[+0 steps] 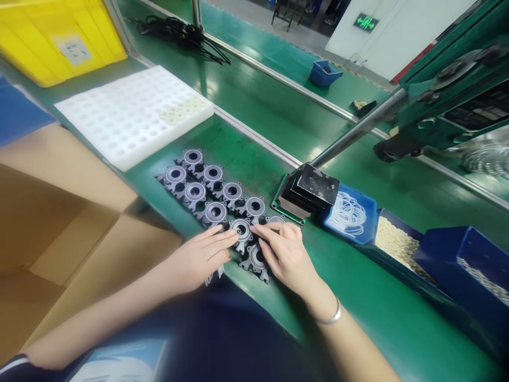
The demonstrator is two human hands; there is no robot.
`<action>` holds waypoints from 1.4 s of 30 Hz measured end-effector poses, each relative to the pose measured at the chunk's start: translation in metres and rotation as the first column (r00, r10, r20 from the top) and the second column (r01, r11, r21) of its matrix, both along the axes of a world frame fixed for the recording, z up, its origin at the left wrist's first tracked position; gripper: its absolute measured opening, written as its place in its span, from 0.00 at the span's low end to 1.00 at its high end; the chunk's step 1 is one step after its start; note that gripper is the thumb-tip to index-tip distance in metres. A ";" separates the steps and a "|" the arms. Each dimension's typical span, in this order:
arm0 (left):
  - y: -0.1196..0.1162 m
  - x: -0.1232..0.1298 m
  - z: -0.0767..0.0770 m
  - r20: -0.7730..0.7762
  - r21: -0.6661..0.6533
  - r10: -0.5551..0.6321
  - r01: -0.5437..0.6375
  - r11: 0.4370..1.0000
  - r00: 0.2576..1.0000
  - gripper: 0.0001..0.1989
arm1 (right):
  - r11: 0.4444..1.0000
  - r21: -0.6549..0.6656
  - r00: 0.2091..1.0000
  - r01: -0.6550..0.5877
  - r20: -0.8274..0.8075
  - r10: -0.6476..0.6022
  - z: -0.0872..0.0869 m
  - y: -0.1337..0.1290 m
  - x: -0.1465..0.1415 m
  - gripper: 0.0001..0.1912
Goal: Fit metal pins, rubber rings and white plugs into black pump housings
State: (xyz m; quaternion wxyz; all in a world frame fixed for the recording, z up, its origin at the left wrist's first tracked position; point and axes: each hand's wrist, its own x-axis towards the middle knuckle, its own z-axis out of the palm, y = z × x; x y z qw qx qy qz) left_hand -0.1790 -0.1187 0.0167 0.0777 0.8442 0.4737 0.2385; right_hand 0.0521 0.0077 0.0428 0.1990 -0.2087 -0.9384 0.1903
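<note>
Dark metal housings (194,192) with round centre bores stand in two rows on the green bench. My left hand (210,257) reaches in from the left, its upper fingers stretched onto the near edge of one housing (240,230). White rings (214,275) hang below this hand, apparently held by its lower fingers. From the right, my right hand (284,252) bends its fingers against the far side of the same housing. Its fingertips are close together there, and any small thing between them is hidden. Another housing (257,257) sits just under the right hand, partly covered.
A white foam tray (131,111) with round pockets lies behind the housings. A press with a black block (314,185) stands to the right, beside blue bins of white rings (348,215) and cream-coloured small parts (395,239). An open cardboard box (59,228) is at left, below a yellow crate (59,37).
</note>
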 end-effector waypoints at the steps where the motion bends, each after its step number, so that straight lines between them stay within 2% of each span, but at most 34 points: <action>1: 0.000 0.000 0.000 -0.002 0.008 0.002 -0.002 1.000 1.000 0.12 | 1.000 0.018 1.000 -0.007 0.004 0.007 -0.001 -0.002 0.001 0.21; 6: -0.001 0.003 0.000 -0.025 0.041 0.008 -0.007 0.999 1.000 0.10 | 0.993 0.078 0.996 -0.092 0.012 0.092 -0.002 -0.015 0.003 0.21; 11: 0.000 0.002 -0.001 0.012 0.028 0.028 -0.028 0.999 1.000 0.10 | 0.987 0.040 0.988 -0.154 -0.001 0.154 0.002 -0.018 -0.008 0.23; 14: 0.004 0.001 0.008 0.116 0.073 0.102 -0.111 0.991 0.988 0.08 | 0.995 -0.041 0.992 -0.095 -0.082 0.092 0.010 -0.018 -0.014 0.21; 16: 0.008 0.002 0.017 0.207 0.074 0.173 -0.192 0.979 0.963 0.07 | 0.984 -0.166 0.987 -0.061 -0.157 0.035 0.018 -0.020 -0.018 0.18; 19: 0.015 0.007 0.028 0.331 -0.019 0.210 -0.216 0.976 0.920 0.09 | 0.912 -0.389 0.974 -0.129 -0.222 0.043 0.026 -0.026 -0.025 0.12; 22: 0.019 0.014 0.031 0.349 -0.117 0.226 -0.198 0.973 0.909 0.11 | 0.852 -0.501 0.960 -0.151 -0.281 0.005 0.028 -0.030 -0.032 0.03; 26: 0.019 0.017 0.026 0.310 -0.128 0.219 -0.187 0.974 0.925 0.11 | 0.795 -0.602 0.950 -0.075 -0.286 -0.127 0.026 -0.028 -0.029 0.08; 31: 0.017 0.019 0.021 0.298 -0.112 0.141 -0.113 0.987 0.944 0.12 | 0.671 -0.737 0.950 -0.080 -0.260 -0.173 0.026 -0.023 -0.014 0.10; 33: 0.015 0.020 0.020 0.312 -0.104 0.119 -0.091 0.990 0.943 0.12 | 0.645 -0.760 0.947 -0.081 -0.260 -0.187 0.026 -0.023 -0.010 0.11; 35: 0.013 0.022 0.020 0.354 -0.101 0.100 -0.069 0.993 0.930 0.13 | 0.658 -0.750 0.943 -0.065 -0.262 -0.205 0.025 -0.023 -0.007 0.12; 38: 0.009 0.022 0.021 0.462 -0.115 0.097 -0.049 0.992 0.881 0.15 | 0.732 -0.681 0.922 0.022 -0.269 -0.277 0.021 -0.023 -0.003 0.13; 40: 0.006 0.021 0.022 0.517 -0.123 0.133 -0.081 0.989 0.846 0.16 | 0.787 -0.606 0.904 0.112 -0.266 -0.334 0.018 -0.022 0.002 0.13; 42: 0.005 0.018 0.021 0.507 -0.087 0.159 -0.133 0.987 0.847 0.15 | 0.835 -0.520 0.905 0.183 -0.243 -0.349 0.013 -0.022 0.007 0.13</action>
